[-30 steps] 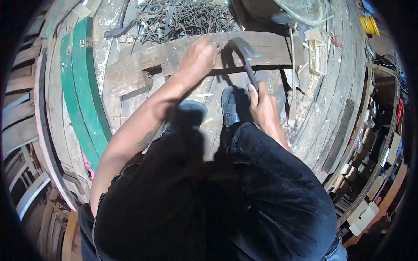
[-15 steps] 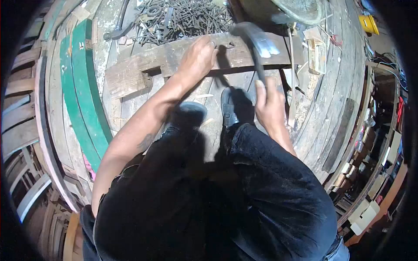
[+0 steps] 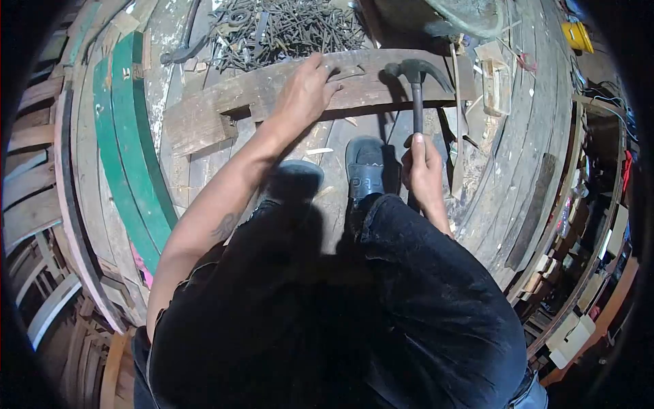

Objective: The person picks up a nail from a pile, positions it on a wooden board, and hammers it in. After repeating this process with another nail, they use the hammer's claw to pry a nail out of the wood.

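A claw hammer (image 3: 417, 88) is upright in my right hand (image 3: 426, 170), whose fingers are wrapped round its handle. The hammer's head lies over the right part of a thick wooden beam (image 3: 381, 87). Over the middle of that beam is my left hand (image 3: 306, 92), its fingers closed on something thin that I cannot make out. Beside its fingertips, a small bent nail (image 3: 351, 71) shows on the wood. Behind the beam lies a large heap of nails (image 3: 293, 34).
Green boards (image 3: 126, 136) lie at the left on the plank floor. An iron bar (image 3: 187, 48) rests left of the nail heap. A basin (image 3: 477, 17) stands at the back right, near a small wooden box (image 3: 496, 88). My sandalled feet are before the beam.
The hammer has gone from a blurred, tilted swing to an upright position slightly further right. My left hand has shifted a little left, and its fingers are more spread.
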Available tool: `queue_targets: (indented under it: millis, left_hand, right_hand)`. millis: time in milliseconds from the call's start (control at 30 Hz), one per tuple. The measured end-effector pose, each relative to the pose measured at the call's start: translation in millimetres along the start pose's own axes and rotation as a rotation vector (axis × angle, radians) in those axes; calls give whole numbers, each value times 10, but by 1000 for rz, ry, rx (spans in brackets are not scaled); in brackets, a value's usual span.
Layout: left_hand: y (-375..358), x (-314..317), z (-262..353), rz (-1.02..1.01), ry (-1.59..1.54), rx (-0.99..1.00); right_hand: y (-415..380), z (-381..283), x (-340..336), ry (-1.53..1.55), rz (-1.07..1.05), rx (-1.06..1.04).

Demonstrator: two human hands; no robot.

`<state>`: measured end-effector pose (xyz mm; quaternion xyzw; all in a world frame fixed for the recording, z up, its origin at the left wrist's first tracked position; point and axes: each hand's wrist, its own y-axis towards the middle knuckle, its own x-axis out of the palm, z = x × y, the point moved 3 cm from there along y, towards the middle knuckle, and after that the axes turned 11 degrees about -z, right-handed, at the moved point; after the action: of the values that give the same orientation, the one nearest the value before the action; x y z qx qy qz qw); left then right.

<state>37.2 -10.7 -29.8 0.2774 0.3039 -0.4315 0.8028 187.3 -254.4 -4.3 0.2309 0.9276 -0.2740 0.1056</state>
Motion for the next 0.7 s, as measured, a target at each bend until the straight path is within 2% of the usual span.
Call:
queue_targets:
  millis: [100, 167, 200, 267, 367, 467, 600, 633, 700]
  left_hand:
    - [32, -59, 21, -18, -25, -97]
    - [41, -74, -6, -28, 1, -83]
    - [52, -73, -9, -38, 23, -68]
    - [74, -53, -1, -49, 43, -50]
    - [83, -46, 17, -124, 197, -84]
    - [46, -41, 5, -112, 118, -60]
    - [0, -84, 43, -107, 159, -82]
    - [20, -123, 83, -196, 52, -192]
    - [11, -114, 67, -183, 99, -172]
  right_hand:
    - [-96, 10, 7, 105, 46, 108]
    - [-161, -27, 58, 371, 27, 253]
    - [-163, -21, 86, 372, 28, 253]
    - [-172, 69, 154, 584, 16, 281]
    - [-144, 237, 169, 606, 3, 278]
    - [-135, 240, 167, 641, 4, 316]
    - [-144, 281, 147, 607, -5, 335]
    - [-140, 280, 151, 610, -9, 328]
    - [-135, 295, 160, 637, -11, 301]
